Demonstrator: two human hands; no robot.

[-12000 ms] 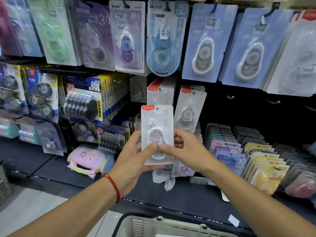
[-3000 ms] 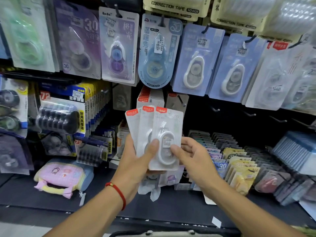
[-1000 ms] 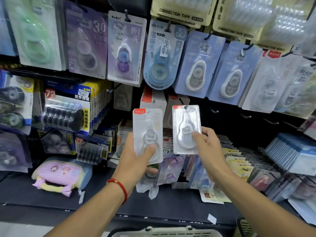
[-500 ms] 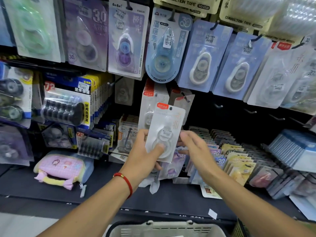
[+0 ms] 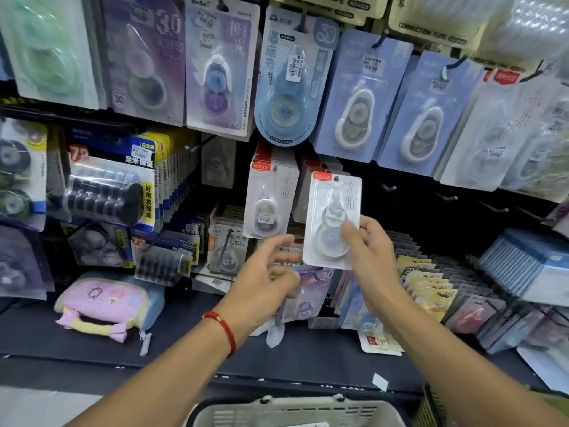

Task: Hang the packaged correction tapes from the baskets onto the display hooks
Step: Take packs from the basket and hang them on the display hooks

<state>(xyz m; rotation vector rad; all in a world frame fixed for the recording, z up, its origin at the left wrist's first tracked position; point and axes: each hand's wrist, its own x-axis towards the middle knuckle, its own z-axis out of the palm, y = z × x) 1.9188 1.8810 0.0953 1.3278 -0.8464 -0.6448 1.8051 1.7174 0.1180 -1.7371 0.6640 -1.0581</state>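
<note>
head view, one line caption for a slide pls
Right hand lifts a white packaged correction tape toward the display hooks; left hand empty beside it.

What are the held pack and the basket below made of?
Held pack: looks like a clear glossy plastic blister over a white card, since glare shows and the tape is visible through it. Basket: looks like matte off-white moulded plastic, with slotted walls.
</note>
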